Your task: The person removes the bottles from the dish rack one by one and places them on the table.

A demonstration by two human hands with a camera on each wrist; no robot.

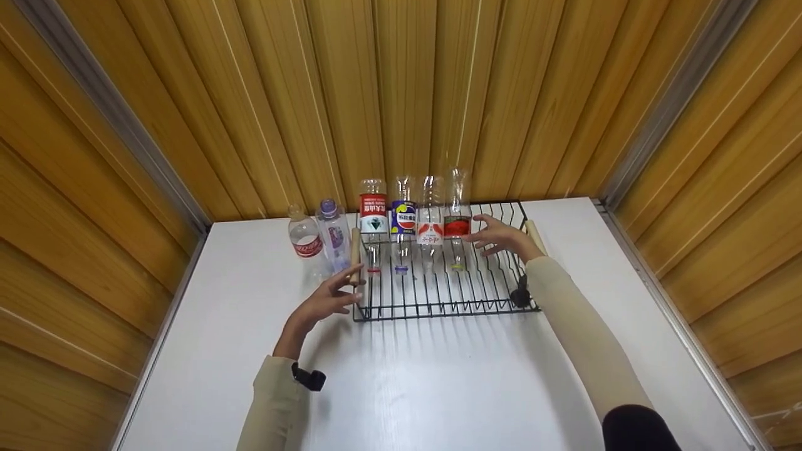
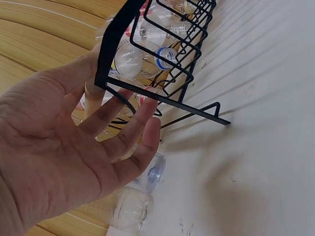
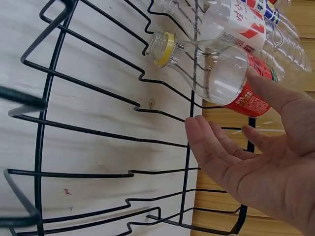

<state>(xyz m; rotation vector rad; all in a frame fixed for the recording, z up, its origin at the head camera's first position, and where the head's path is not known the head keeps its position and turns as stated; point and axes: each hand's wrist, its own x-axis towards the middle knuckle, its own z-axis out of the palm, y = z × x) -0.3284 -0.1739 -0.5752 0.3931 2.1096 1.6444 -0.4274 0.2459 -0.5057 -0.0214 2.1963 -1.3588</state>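
My right hand (image 1: pixel 495 237) is beside a clear plastic bottle (image 3: pixel 231 73) with a red label and yellow neck ring, fingers loosely extended. In the right wrist view its thumb overlaps the label; whether it touches I cannot tell. The bottle lies on a black wire rack (image 1: pixel 432 308), neck toward me. Alongside lie a white-labelled bottle (image 1: pixel 430 233), a blue-and-yellow-labelled bottle (image 1: pixel 404 216) and a red-and-white-labelled bottle (image 1: pixel 374 213). At the rack's left wooden handle (image 1: pixel 355 250), my left hand (image 1: pixel 322 304) has its fingers loosely spread, the thumb partly hidden by the frame in its wrist view.
Left of the rack stand a red-labelled bottle (image 1: pixel 307 241) and a purple-capped bottle (image 1: pixel 335 235). The rack has another wooden handle (image 1: pixel 534 237) on its right. A white table (image 1: pixel 438 388) carries everything, with wood-look panel walls (image 1: pixel 401 94) behind and at the sides.
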